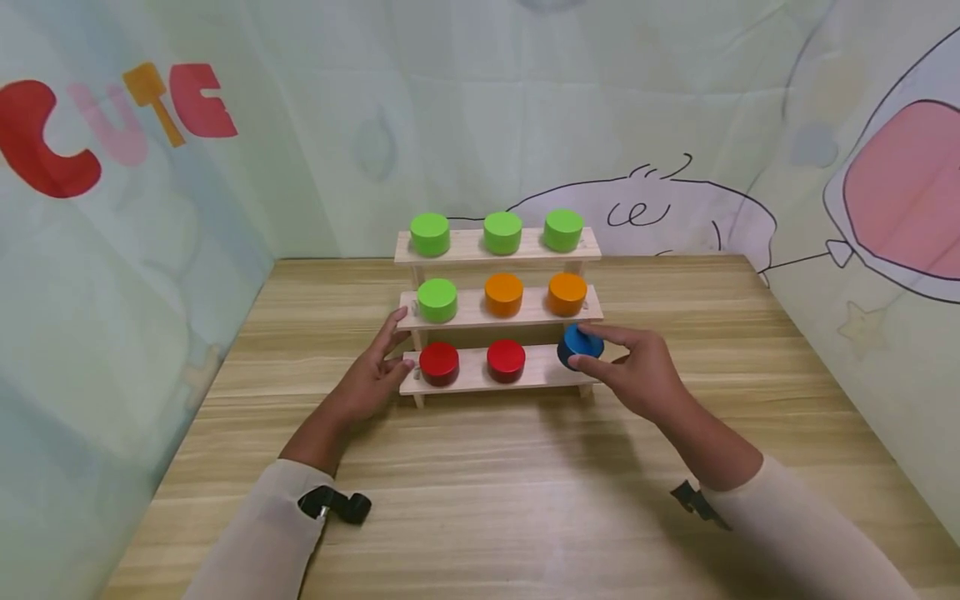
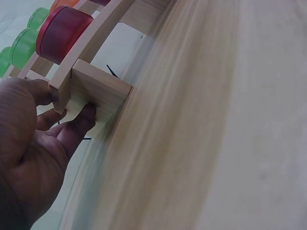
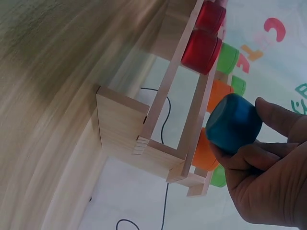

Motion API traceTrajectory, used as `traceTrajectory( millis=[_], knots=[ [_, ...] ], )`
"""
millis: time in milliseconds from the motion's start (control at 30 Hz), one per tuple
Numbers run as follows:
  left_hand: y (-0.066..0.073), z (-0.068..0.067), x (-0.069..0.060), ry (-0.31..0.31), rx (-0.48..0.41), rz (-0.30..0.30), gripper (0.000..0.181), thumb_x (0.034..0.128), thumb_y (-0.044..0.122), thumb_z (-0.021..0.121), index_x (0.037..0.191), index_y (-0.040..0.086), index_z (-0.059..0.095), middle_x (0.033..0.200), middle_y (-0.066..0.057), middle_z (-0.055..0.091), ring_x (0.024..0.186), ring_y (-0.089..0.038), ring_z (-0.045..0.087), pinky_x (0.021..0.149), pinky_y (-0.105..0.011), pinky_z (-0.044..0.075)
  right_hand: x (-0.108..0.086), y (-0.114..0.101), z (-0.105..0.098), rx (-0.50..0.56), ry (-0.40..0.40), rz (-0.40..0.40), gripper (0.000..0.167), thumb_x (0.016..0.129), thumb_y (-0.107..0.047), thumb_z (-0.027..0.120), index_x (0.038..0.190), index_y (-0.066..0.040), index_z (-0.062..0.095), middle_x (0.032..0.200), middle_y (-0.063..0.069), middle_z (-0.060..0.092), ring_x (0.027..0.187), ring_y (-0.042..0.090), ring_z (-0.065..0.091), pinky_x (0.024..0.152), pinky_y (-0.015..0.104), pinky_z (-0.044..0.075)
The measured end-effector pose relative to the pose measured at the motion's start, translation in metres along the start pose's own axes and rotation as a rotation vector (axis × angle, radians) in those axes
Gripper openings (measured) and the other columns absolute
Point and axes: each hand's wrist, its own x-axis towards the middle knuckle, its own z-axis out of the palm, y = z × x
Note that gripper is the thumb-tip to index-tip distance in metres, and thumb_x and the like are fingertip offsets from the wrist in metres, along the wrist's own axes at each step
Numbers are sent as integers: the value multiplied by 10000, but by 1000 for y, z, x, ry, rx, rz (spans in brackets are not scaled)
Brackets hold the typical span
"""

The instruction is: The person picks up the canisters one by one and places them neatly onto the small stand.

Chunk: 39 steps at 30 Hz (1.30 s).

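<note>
A three-tier wooden stand [image 1: 465,382] holds small round tins. My right hand [image 1: 637,371] pinches a blue tin [image 1: 579,350] between thumb and fingers at the right end of the lowest tier. In the right wrist view, the blue tin [image 3: 232,122] appears lifted off the plank. My left hand [image 1: 371,375] grips the stand's left end; in the left wrist view, its thumb lies on a plank and its fingers touch the side board [image 2: 98,86]. Two red tins [image 1: 439,364] sit on that lowest tier, left and middle.
On the middle tier are a green tin [image 1: 437,300] and two orange tins [image 1: 503,294]. Three green tins [image 1: 502,232] line the top tier. The stand is on a wood-grain table [image 1: 487,492], with a printed cloth [image 1: 465,125] hanging behind.
</note>
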Motion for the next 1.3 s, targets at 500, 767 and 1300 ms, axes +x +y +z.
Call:
traceTrajectory(
  millis=[500, 767, 1300],
  knots=[
    [-3, 0, 1, 3, -1, -8, 911, 1122, 92, 595, 1733, 516, 67, 1800, -212, 280, 1495, -542, 529, 1143, -584, 532, 10, 14, 15, -93, 13, -83, 476, 965, -201, 863, 1413, -95, 745, 1491, 168, 701, 1297, 375, 702, 849, 273, 646],
    [-3, 0, 2, 3, -2, 5, 903, 1119, 74, 586, 1738, 493, 79, 1798, -223, 280, 1491, -547, 531, 1146, -593, 528, 18, 21, 21, -119, -23, -38, 510, 960, -206, 867, 1436, -90, 725, 1533, 218, 653, 1386, 417, 646, 1167, 594, 555],
    [-1, -1, 1, -5, 2, 12, 911, 1121, 79, 585, 1739, 495, 60, 1799, -231, 271, 1495, -555, 522, 1150, -597, 523, 18, 22, 22, -154, -31, -23, 570, 956, -225, 872, 1473, -68, 690, 1548, 238, 633, 991, 319, 631, 608, 218, 453]
  ],
)
